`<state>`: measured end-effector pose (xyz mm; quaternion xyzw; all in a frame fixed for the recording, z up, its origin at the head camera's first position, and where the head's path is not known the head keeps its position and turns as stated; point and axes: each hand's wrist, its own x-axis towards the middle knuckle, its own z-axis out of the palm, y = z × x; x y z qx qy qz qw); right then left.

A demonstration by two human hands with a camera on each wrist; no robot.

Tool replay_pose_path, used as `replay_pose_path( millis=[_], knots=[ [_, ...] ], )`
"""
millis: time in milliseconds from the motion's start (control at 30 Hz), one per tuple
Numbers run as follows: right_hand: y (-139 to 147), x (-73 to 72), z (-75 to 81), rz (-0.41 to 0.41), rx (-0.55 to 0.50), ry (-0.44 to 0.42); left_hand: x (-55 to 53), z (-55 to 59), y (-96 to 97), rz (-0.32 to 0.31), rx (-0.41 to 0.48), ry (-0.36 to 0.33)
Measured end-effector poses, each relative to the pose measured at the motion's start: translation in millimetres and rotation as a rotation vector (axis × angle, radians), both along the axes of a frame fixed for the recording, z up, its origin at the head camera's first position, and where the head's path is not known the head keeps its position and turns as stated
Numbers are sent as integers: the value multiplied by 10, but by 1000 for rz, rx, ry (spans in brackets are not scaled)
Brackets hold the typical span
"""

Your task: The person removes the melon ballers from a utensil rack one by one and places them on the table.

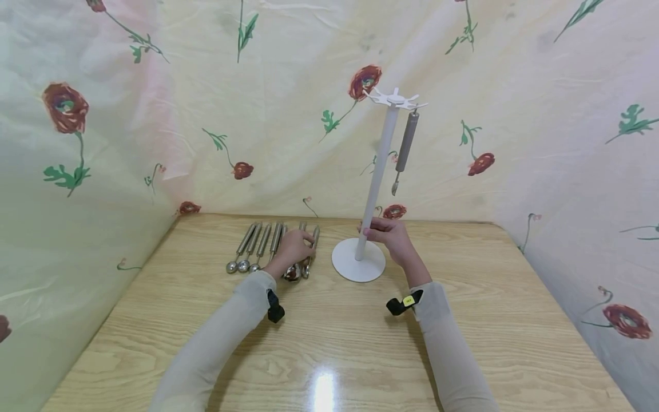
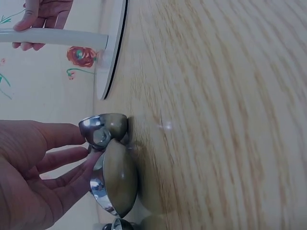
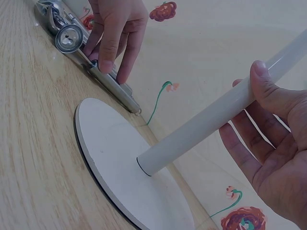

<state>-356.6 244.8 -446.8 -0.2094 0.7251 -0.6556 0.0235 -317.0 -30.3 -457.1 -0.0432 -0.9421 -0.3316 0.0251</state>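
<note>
My left hand (image 1: 294,247) pinches the handle of a metal scoop (image 1: 316,233), the rightmost of a row of steel scoops lying on the table. In the right wrist view, the fingertips sit at both sides of that handle, and its small round bowl (image 3: 69,38) faces the camera. A larger scoop bowl (image 2: 115,184) lies right beside it in the left wrist view. My right hand (image 1: 389,236) grips the lower pole of a white stand (image 3: 206,120), thumb on one side and fingers on the other. From the stand's top hooks hangs a grey-handled utensil (image 1: 408,140) with a small tip.
Several more scoops (image 1: 259,246) lie side by side left of my left hand, handles toward the back. The stand's round base (image 1: 358,273) rests on the wooden table (image 1: 329,332). Flowered cloth (image 1: 288,114) hangs behind and at both sides.
</note>
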Motion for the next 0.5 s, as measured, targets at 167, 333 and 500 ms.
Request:
replay_pose_path(
  millis=[167, 333, 500],
  knots=[
    [0, 5, -5, 1, -9, 0, 9, -7, -35, -39, 44, -4],
    [2, 3, -9, 4, -9, -2, -8, -51, -86, -66, 110, -30],
    [-1, -3, -8, 9, -5, 8, -21, -73, -120, -78, 141, -30]
  ],
)
